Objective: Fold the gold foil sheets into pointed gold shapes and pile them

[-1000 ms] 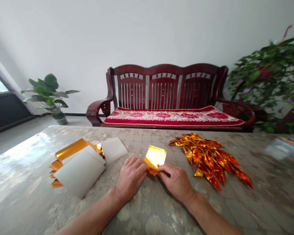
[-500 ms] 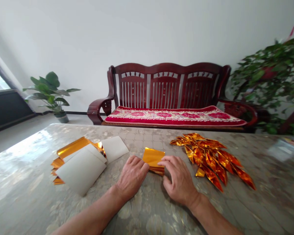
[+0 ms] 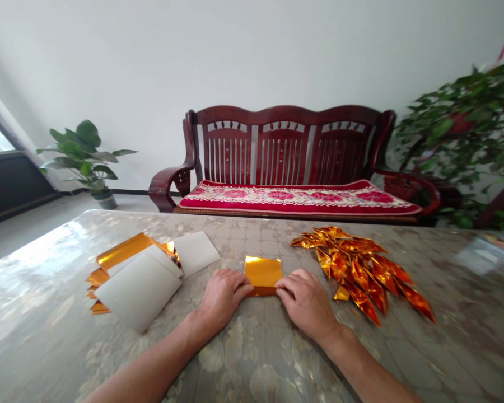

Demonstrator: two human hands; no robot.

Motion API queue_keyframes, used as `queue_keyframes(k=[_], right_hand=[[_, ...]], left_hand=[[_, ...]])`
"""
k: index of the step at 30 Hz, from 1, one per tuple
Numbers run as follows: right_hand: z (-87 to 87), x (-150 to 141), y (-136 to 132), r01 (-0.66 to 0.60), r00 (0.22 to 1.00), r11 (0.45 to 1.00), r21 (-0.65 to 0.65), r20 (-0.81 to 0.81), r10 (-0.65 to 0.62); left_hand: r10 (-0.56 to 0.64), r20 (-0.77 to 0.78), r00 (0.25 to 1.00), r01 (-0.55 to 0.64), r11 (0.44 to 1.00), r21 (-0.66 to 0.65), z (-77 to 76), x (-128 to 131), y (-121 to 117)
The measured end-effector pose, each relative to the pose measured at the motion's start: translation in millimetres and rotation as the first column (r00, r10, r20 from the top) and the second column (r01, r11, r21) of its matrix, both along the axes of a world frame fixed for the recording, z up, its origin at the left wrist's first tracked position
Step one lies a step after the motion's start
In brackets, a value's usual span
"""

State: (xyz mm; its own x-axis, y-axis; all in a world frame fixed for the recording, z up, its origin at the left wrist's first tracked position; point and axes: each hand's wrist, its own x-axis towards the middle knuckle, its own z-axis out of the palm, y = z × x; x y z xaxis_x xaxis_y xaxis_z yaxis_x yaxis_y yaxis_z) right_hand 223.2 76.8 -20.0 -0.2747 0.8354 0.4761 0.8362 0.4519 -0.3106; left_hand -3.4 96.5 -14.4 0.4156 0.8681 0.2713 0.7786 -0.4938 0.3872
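- The left hand (image 3: 224, 296) and right hand (image 3: 306, 305) sit at lower centre, either side of a gold square (image 3: 263, 274), on the desk (image 3: 46, 280).
- Their fingers lie flat against its near corners, pressing down rather than pinching (the fingertips are partly tucked out of sight).
- A folded strip shows along the square's lower edge.
- Done: a heap of folded gold pieces (image 3: 357, 274), right of centre.
- Left: a stack of flat gold sheets (image 3: 124, 252) at centre left, partly under white paper (image 3: 138, 294).
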Motion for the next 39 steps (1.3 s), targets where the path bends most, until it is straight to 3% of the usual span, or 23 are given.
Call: queue_keyframes(k=[12,24,31,39], right_hand=[[5.6,1.4,1.6,0.019,0.999,0.987,-0.159,0.052,-0.011],[2.5,1.3,4.3,0.062,0.998,0.978,-0.200,0.031,-0.057],[3.7,-0.2,4.8,0.093,0.994,0.977,-0.194,0.071,-0.081],[2.1,-0.8,5.1,0.027,1.000,0.978,-0.206,0.020,-0.023]], left_hand=[[0.061,-0.076,0.995,-0.066,0.995,-0.071,0.6,0.1,2.8],[0.106,-0.153,0.982,-0.117,0.991,-0.061,6.8,3.5,-0.5],[0.086,-0.069,0.994,-0.093,0.990,-0.109,3.7,1.9,0.1],[0.072,-0.019,0.997,-0.074,0.991,-0.115,1.7,2.9,0.0]])
